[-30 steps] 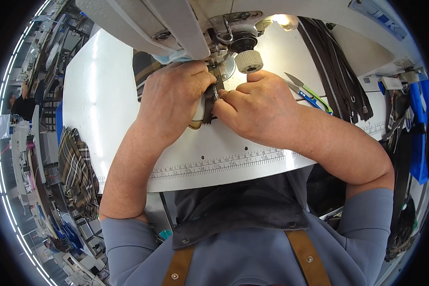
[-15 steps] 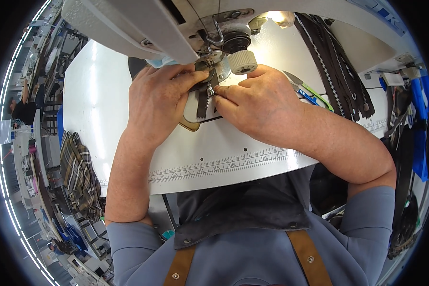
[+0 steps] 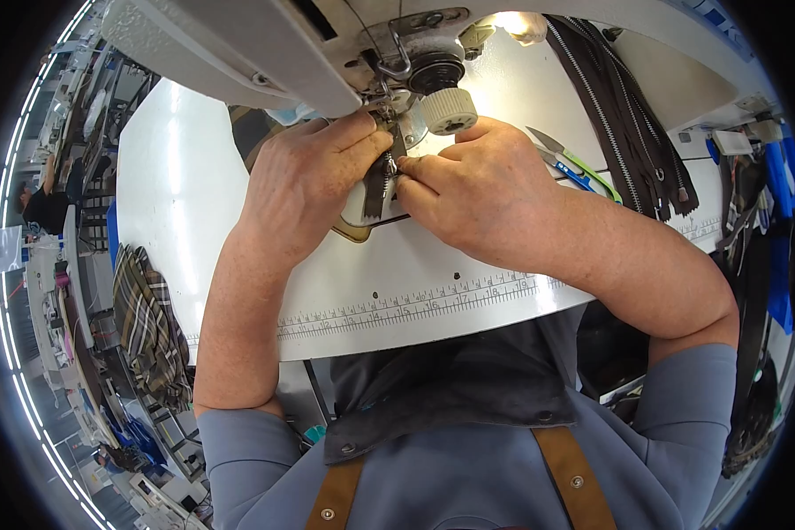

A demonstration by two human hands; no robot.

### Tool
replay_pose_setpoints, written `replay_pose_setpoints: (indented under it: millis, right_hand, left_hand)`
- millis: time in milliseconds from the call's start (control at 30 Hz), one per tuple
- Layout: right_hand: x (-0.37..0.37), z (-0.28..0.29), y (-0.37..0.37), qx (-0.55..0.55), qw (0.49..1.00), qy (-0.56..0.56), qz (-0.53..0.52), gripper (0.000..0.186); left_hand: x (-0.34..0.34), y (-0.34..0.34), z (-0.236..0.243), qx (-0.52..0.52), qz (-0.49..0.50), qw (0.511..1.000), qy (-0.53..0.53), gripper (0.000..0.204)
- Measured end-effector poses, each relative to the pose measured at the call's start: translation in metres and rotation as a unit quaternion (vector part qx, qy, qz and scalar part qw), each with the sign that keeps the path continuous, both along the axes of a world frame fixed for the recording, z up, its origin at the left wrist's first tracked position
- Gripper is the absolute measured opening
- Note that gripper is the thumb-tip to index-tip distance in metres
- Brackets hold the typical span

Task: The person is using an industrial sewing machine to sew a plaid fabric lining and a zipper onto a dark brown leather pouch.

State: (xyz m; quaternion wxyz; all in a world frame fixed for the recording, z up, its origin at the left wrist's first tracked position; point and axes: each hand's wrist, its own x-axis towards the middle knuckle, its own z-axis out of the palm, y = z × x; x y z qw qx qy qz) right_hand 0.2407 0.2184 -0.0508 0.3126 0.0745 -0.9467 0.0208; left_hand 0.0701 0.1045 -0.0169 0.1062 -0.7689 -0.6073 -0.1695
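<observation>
At a sewing machine (image 3: 344, 49), my left hand (image 3: 314, 190) is closed, fingertips pressing a short dark brown metal zipper (image 3: 375, 194) just under the needle area (image 3: 384, 110). My right hand (image 3: 473, 190) pinches at the zipper's slider and teeth from the right, its index and thumb tips touching it. The zipper lies over a light piece with a tan edge (image 3: 349, 230), mostly hidden by my hands. Dark plaid fabric (image 3: 243, 128) shows behind my left hand. The presser foot is partly hidden by fingers and the machine's knob (image 3: 448, 110).
Scissors with green and blue handles (image 3: 574, 168) lie right of my hand, beside several long dark zippers (image 3: 632, 132). The white table (image 3: 177, 194) has a printed ruler along its front. Plaid fabric (image 3: 146, 327) hangs at left; blue bins (image 3: 777, 238) stand at right. A co-worker (image 3: 44, 203) is far left.
My left hand and the zipper have shifted slightly left, showing more of the zipper tape's near end. My right fingertips have followed slightly. The machine appears higher and further left in view.
</observation>
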Motion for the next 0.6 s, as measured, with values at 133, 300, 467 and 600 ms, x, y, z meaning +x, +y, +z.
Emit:
replay_pose_setpoints:
  millis: [133, 300, 467, 600]
  right_hand:
    - [-0.001, 0.000, 0.001, 0.012, 1.000, 0.009, -0.007, 0.010]
    - [-0.004, -0.001, 0.002, 0.010, 1.000, 0.009, -0.014, 0.008]
    - [-0.008, -0.001, 0.002, 0.020, 0.999, 0.011, -0.030, 0.006]
    - [-0.007, -0.002, 0.002, 0.028, 0.999, 0.012, -0.029, 0.005]
  left_hand:
    - [0.007, -0.001, -0.001, -0.001, 0.021, 1.000, -0.011, 0.022]
    - [0.019, -0.001, 0.001, -0.059, 0.081, 0.994, 0.049, 0.034]
    - [0.030, 0.002, -0.003, -0.059, 0.111, 0.989, 0.075, 0.035]
    - [0.032, 0.003, -0.007, -0.017, 0.128, 0.991, 0.022, 0.020]
